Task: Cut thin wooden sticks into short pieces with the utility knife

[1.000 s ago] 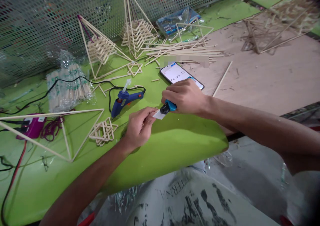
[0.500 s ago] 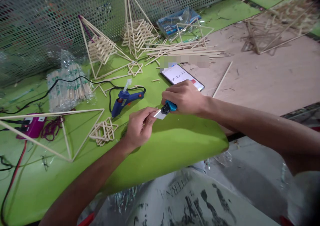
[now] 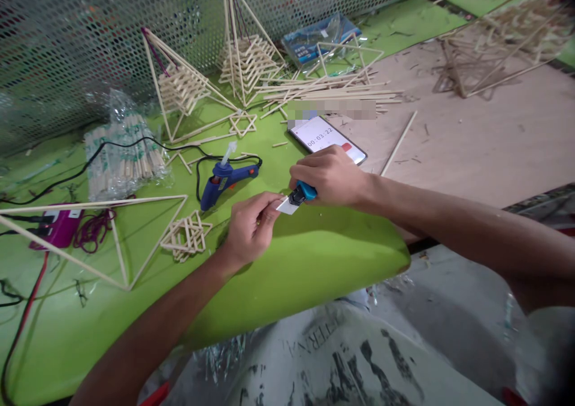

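Note:
My right hand (image 3: 330,175) is closed around a blue utility knife (image 3: 302,193) whose pale blade points left. My left hand (image 3: 249,226) is pinched at the blade's tip, its fingers pressed together on something thin that I cannot make out. Both hands hover just above the green table cover (image 3: 305,262) near its front edge. A phone (image 3: 326,138) showing a timer lies just behind my right hand.
A blue glue gun (image 3: 224,178) with a black cord lies left of my hands. A small stick star (image 3: 186,235) and a large stick triangle (image 3: 112,238) lie at left. Stick pyramids (image 3: 182,85), a bag of sticks (image 3: 121,154) and loose sticks (image 3: 332,88) stand behind.
My hands have barely moved; the right hand and knife shifted slightly left toward the left fingers. The phone timer advanced by one second.

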Demonstrator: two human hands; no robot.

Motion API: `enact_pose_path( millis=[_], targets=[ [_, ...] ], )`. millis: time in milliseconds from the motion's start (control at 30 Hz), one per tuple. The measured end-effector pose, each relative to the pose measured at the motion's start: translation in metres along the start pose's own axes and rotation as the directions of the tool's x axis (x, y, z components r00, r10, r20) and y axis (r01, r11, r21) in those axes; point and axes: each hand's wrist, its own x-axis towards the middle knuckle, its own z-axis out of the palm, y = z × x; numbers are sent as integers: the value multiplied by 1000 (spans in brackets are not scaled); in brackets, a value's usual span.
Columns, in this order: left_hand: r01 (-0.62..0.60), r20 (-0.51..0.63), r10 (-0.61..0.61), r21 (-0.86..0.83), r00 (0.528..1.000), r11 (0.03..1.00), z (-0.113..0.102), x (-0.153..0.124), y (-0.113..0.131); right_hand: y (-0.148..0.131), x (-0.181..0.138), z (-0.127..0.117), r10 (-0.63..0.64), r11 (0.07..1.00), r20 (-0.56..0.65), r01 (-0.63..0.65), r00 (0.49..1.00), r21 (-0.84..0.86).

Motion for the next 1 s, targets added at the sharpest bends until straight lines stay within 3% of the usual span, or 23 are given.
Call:
enact_pose_path(
  millis=[200,367,433,500,600,667,800,900,1000],
  targets=[
    [-39,-27,40,18,999,999,0,-1,-4,-5,1,-2,71,997,51,-71,996,-3],
    [98,-98,-91,70,991,993,-1,0,3,-5,7,-6,259,961,44,-254,965,-106],
    [10,-101,-1,91,995,996,2,0,8,7,9,-10,373,914,21,-363,928,-181],
    [-165,-14,166,61,986,984,6,-1,13,23,9,-16,449,869,-21,-442,893,-222],
    [-70,0,70,54,998,996,6,-1,16,41,5,-21,499,827,-87,-504,862,-249],
    [0,-31,1,31,1000,1000,4,-1,13,40,2,-21,420,876,-103,-432,902,-212],
    [116,-88,-123,-85,988,990,-1,-1,3,20,-1,-12,138,985,-43,-142,989,-97],
    [118,-85,-130,-131,988,984,-1,1,-1,8,-1,-6,11,997,-20,-12,1000,-76],
    [93,-54,-101,-145,993,985,-1,2,0,2,0,-2,-28,997,-19,26,999,-78]
  ],
)
